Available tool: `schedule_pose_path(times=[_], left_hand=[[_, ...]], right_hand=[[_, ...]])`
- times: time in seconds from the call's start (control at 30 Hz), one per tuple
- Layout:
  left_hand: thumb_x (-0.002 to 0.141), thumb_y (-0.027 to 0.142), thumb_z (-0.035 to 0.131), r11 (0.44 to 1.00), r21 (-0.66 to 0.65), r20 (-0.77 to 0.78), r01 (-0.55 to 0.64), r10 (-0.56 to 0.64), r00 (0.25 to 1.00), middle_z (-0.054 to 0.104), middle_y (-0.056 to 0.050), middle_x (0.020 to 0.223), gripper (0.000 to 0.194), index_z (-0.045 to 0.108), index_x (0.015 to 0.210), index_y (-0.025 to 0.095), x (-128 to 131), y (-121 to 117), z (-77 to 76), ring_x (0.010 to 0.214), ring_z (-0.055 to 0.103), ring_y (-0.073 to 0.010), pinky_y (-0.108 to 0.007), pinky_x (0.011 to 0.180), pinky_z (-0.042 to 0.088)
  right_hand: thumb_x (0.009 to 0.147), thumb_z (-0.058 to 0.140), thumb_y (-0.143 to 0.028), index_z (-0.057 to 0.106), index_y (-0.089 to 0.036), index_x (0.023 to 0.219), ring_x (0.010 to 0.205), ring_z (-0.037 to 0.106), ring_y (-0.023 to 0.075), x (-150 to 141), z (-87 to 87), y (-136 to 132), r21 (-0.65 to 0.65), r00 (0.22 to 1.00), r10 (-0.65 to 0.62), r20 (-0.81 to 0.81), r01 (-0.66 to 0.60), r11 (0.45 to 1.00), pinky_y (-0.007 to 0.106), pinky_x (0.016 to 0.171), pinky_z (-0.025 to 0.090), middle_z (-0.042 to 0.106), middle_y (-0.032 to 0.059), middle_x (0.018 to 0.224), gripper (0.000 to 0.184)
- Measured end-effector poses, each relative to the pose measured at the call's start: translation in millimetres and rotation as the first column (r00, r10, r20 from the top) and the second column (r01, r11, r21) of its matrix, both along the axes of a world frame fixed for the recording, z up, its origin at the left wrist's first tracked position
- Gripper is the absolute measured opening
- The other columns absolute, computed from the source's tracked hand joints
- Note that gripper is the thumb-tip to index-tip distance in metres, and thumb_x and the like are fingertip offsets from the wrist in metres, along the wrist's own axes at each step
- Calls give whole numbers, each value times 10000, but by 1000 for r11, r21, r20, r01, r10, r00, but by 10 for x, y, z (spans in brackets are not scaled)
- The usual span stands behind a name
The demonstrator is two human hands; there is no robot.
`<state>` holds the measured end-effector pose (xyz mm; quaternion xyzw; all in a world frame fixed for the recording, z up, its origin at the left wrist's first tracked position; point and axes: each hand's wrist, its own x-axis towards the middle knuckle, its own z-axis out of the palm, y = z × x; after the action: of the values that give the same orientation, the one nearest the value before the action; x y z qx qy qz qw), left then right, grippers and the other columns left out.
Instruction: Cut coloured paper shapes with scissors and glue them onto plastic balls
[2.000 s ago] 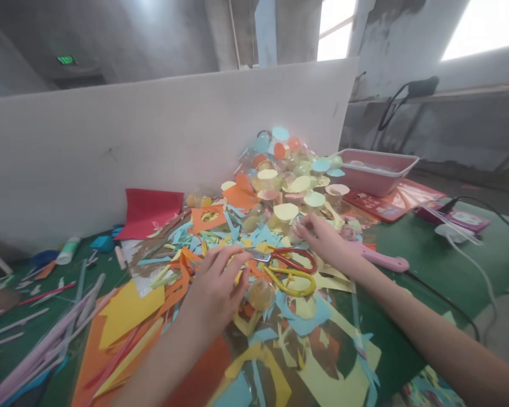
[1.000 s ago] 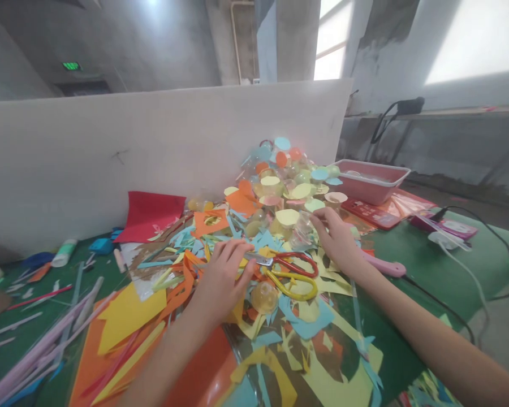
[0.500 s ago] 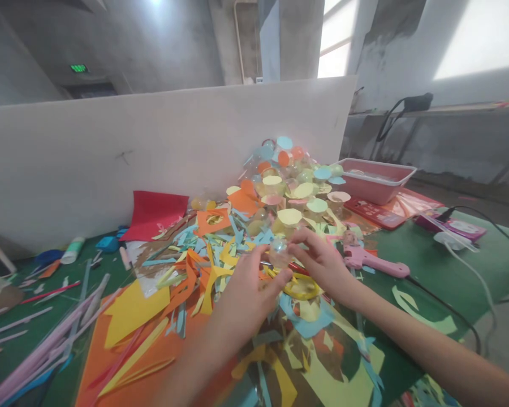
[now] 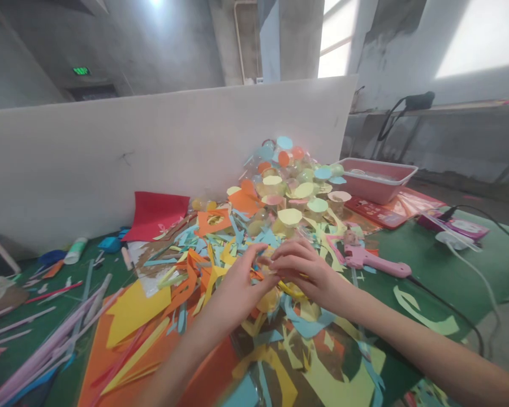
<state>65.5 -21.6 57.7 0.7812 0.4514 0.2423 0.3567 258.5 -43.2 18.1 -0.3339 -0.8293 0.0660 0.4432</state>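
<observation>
Just above the paper scraps my left hand (image 4: 240,285) and my right hand (image 4: 309,274) meet, fingers curled around a small clear plastic ball (image 4: 268,299). Most of the ball is hidden by the fingers; a rounded see-through part, yellowish against the paper, shows below my left thumb. My right fingers lie over its top. A yellow ring-shaped piece (image 4: 294,291) is partly covered by my right hand. Straight ahead rises a heap of clear balls topped with paper discs (image 4: 289,216) in pale yellow, blue, orange and pink.
A pink glue gun (image 4: 377,264) with a black cord lies to the right. Behind it stands a pink basin (image 4: 375,183). Yellow card (image 4: 139,314), red paper (image 4: 156,215) and pale straws (image 4: 46,359) lie leftward on the green table. A white panel (image 4: 173,144) stands behind.
My right hand has shifted left and closed over the top of the ball, which showed plainly between both hands before. My left hand has barely moved.
</observation>
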Motion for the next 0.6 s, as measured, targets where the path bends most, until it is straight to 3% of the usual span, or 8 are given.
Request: schedule_pose_path(times=[0.17, 0.3, 0.47, 0.53, 0.6], left_hand=[[859, 468, 570, 996, 75, -85, -42, 48, 995, 639, -86, 1237, 443, 507, 1254, 279, -17, -6, 106, 1140, 606, -271, -424, 914, 495], [827, 430, 622, 994, 61, -139, -92, 100, 985, 587, -114, 1323, 578, 431, 1346, 262, -16, -6, 126, 1252, 531, -291, -455, 981, 449], [821, 423, 628, 997, 56, -128, -54, 61, 990, 640, -84, 1239, 490, 490, 1262, 262, -15, -9, 121, 1183, 579, -278, -431, 952, 468], [819, 410, 633, 995, 85, -111, -47, 56, 992, 644, -71, 1227, 475, 485, 1247, 267, -31, -4, 137, 1170, 581, -268, -417, 949, 466], [826, 417, 621, 992, 109, -101, -63, 74, 992, 628, -61, 1251, 466, 477, 1247, 280, -59, 3, 167, 1159, 582, -258, -402, 946, 464]], right_hand=[[991, 424, -204, 529, -258, 1242, 1138, 525, 212, 4, -12, -15, -4, 995, -98, -6, 98, 995, 428, 976, 465, 577, 96, 1176, 277], [990, 431, -225, 550, -241, 1183, 1105, 537, 217, 10, -46, -14, -34, 989, -149, 25, 150, 988, 421, 950, 476, 568, 99, 1154, 227], [994, 391, -201, 539, -228, 1147, 1059, 564, 219, 11, -38, 14, -23, 985, -167, 43, 168, 986, 376, 893, 497, 578, 104, 1125, 214], [994, 364, -197, 540, -230, 1133, 1050, 582, 231, 59, 26, 34, -8, 966, -257, 44, 257, 966, 368, 880, 499, 598, 106, 1110, 227], [992, 354, -213, 548, -225, 1107, 1028, 605, 245, 175, 121, 25, 8, 908, -416, 43, 416, 909, 368, 864, 499, 617, 108, 1092, 226]])
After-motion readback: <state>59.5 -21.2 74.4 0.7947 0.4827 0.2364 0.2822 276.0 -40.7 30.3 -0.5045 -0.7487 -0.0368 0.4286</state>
